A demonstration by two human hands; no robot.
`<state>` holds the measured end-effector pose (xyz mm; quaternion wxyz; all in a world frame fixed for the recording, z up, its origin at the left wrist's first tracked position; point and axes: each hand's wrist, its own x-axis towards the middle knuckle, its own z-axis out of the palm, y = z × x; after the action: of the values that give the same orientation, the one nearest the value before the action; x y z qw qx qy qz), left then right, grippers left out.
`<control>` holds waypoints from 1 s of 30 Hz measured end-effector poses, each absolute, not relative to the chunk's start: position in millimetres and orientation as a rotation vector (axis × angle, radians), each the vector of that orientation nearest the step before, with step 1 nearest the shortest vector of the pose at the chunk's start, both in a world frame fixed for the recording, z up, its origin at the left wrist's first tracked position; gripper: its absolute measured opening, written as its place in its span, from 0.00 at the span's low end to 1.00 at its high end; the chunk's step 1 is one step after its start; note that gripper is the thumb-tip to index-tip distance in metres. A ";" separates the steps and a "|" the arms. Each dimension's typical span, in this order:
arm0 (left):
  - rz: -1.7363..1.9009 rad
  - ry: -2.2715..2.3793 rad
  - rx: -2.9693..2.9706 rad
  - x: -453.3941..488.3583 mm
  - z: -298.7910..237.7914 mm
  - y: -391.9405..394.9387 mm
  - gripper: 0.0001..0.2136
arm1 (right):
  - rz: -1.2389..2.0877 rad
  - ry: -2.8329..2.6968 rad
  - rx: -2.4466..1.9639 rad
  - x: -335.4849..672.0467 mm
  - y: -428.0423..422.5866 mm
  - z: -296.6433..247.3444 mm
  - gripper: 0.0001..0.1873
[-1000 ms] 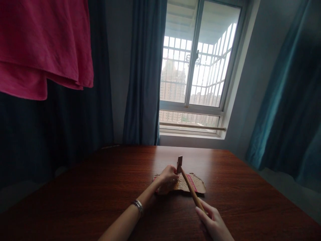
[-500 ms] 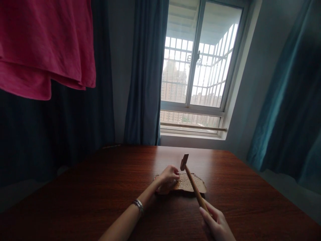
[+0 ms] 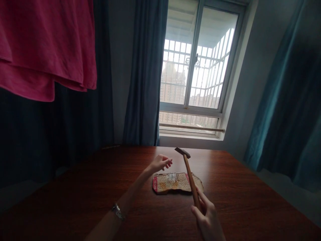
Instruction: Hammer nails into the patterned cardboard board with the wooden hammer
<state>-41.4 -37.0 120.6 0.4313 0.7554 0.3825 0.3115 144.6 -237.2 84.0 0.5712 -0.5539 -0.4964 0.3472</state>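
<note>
My right hand [image 3: 207, 212] is wrapped round the wooden handle of a hammer [image 3: 190, 180], whose head is raised at the far end. Behind the handle lies a flat, dotted board [image 3: 160, 187] with pink and orange patches and uneven edges; the hammer covers part of its right side. Several thin nails [image 3: 173, 175] stand upright near the board's back middle. Just above and behind the board's left part, my left hand [image 3: 160, 163] hangs in the air, fingers loosely bent and apart, with nothing visible in them.
The board lies on a large, glossy brown wooden table [image 3: 100, 187]. A pink cloth [image 3: 47, 47] hangs at upper left before dark blue curtains [image 3: 145, 73]. Beyond the table's far edge is a barred window [image 3: 190, 107], with another curtain [image 3: 273, 110] at right.
My left hand has lifted off the board, up and to the left, uncovering the nails and the coloured patches. The hammer has shifted slightly left and its head has turned.
</note>
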 end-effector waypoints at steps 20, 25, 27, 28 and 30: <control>1.264 1.284 1.423 -147.6 24.5 -119.6 0.22 | 0.524 -1.999 -1.404 -2.6 -242.7 58.1 0.30; 1.243 1.333 1.411 -188.7 9.8 -115.9 0.23 | 0.580 -2.099 -1.386 -18.5 -249.8 38.6 0.30; 1.220 1.384 1.448 -206.7 10.1 -107.5 0.24 | 0.572 -2.126 -1.393 -21.3 -252.3 28.2 0.28; 1.196 1.412 1.477 -216.2 12.2 -102.3 0.24 | 0.560 -2.131 -1.394 -21.2 -253.0 22.8 0.26; 1.130 1.443 1.551 -235.3 18.7 -91.5 0.25 | 0.521 -2.116 -1.381 -17.2 -253.0 13.1 0.24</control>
<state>-235.3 -91.5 18.7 0.3616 0.6022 0.5604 0.4388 -17.2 -253.0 13.1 0.2771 -0.5143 -0.7882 0.1938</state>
